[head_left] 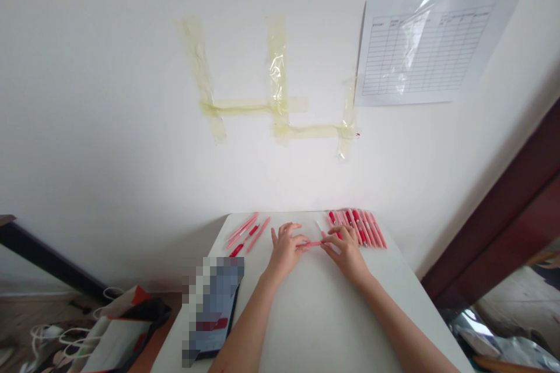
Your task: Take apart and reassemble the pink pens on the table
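My left hand (286,249) and my right hand (345,252) meet near the far end of a white table (315,320), their fingertips pinching a slim pink pen part (313,243) between them. A tightly laid row of several red and pink pens (359,228) lies just past my right hand. Beyond my left hand lies a looser group of several pink and red pens (245,234). A thin white stick (318,225) rests between my hands, on the far side of the pink part. A tablet (212,309) with a blurred screen lies near the table's left edge, beside my left forearm.
The table's far end stands against a white wall with yellowed tape strips (275,111) and a taped ruled paper form (424,46). A dark wooden door frame (499,215) rises at the right. Bags and white cables (105,332) lie on the floor at lower left.
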### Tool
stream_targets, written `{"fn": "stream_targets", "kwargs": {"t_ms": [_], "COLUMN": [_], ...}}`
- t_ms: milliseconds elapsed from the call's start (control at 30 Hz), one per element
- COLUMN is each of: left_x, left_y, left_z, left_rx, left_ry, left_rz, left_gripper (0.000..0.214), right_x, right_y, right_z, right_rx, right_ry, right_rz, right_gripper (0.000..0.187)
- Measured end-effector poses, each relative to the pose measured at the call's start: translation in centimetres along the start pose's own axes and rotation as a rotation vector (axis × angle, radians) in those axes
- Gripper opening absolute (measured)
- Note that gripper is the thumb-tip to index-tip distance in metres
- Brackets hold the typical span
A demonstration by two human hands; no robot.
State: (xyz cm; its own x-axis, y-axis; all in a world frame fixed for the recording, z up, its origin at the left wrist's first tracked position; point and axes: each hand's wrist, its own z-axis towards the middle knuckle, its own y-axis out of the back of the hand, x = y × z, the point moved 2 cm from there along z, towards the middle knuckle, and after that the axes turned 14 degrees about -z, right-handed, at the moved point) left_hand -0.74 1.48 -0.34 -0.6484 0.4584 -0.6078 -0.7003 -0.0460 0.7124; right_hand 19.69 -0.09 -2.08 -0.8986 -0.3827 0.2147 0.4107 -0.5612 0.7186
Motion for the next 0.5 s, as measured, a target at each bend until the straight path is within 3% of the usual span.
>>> {"fn": "stream_targets", "kwargs": {"t_ms": [500], "left_x": [-0.04], "left_y": [-0.08], "left_z": [-0.01], "left_rx": [0.0], "left_ry": [0.003], "left_rz": [-0.002], "left_gripper": [0.017], "right_x": [0.02], "right_y": [0.0], "right_z": [-0.05], "right_rx": [-0.004], "right_ry": [0.031], "right_rz": [0.003], "right_gripper": [0.021]}}
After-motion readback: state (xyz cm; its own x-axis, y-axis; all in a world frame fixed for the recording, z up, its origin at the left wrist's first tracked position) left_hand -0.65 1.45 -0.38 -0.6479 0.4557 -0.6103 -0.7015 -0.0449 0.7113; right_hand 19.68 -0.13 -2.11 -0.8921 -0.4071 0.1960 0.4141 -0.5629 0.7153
